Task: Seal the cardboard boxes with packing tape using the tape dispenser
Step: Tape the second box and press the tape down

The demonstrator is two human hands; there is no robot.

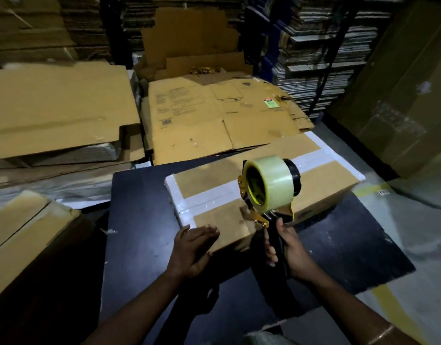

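Gripping the yellow-and-black tape dispenser (269,192) by its black handle, our right hand (287,247) holds it at frame centre-right; our left hand (192,247) lies flat-fingered against the stiff, likely light, taped brown cardboard box (264,170) on the black surface (139,232).

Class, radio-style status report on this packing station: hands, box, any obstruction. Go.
Left hand open, flat by near corner of box. Right hand grips tape dispenser, raised over box. Top seams already taped. Nothing in the way.
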